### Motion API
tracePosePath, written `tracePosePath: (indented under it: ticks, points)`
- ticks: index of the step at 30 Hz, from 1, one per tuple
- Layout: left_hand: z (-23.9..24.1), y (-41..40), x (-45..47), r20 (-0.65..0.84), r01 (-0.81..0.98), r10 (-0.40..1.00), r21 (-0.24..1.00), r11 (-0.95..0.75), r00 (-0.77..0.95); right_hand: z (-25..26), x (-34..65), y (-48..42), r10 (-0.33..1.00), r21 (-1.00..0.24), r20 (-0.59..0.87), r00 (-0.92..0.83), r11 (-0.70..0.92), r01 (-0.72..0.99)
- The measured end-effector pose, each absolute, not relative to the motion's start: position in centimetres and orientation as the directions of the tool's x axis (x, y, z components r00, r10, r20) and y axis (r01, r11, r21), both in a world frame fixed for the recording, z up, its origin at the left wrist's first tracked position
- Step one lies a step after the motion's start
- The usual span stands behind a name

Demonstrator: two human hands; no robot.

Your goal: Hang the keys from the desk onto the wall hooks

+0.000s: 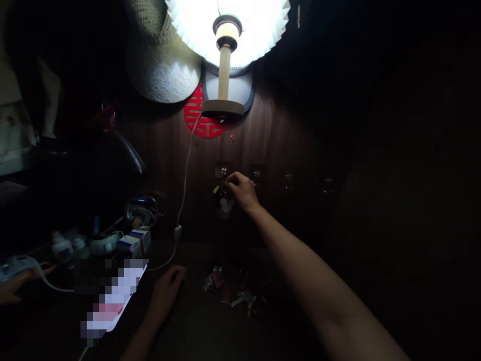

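Observation:
My right hand (242,190) reaches up to a dark wooden wall (293,140). Its fingers are pinched on a bunch of keys (222,193) with a pale round charm, hanging at the leftmost of several small metal wall hooks (223,172). My left hand (169,286) lies flat on the dark table (195,326), fingers loosely stretched, holding nothing. Just right of it a heap of loose keys and key fobs (235,291) lies on the table.
A lit lamp (225,55) with a pleated white shade stands high, its white cord (185,190) running down. A woven hat (161,65) hangs left of it. Small boxes (133,240), bottles and a white packet (112,301) crowd the table's left. Another person's hand (15,286) shows at the far left.

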State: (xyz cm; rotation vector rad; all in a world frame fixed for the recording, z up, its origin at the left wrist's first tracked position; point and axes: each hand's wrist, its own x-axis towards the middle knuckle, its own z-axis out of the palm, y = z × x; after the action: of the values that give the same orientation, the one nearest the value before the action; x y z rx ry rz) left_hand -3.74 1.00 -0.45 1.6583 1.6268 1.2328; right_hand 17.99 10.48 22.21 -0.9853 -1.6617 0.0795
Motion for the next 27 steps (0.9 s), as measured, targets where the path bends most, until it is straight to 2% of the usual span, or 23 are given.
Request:
tracePosePath:
  ticks: [8,14,19,27]
  points:
    - [-0.2,1.1,-3.5,0.241,0.483,0.959,0.864,-0.141,-0.15,23.4,17.3,13.8,0.643,-0.52,0.766,-0.005,0.624,0.584]
    - [-0.4,1.2,-3.6,0.236,0.477,0.96,0.868,-0.139,-0.15,24.0,17.1,15.2,0.677,-0.517,0.732,-0.071,0.621,0.59]
    - [-0.5,1.2,-3.6,0.244,0.504,0.957,0.853,-0.135,-0.157,24.8,17.2,15.1,0.713,-0.5,0.695,-0.093,0.572,0.651]
    - [-0.2,0.9,-3.5,0.253,0.528,0.957,0.837,-0.142,-0.144,22.0,17.8,13.3,0.671,-0.566,0.739,0.05,0.58,0.587]
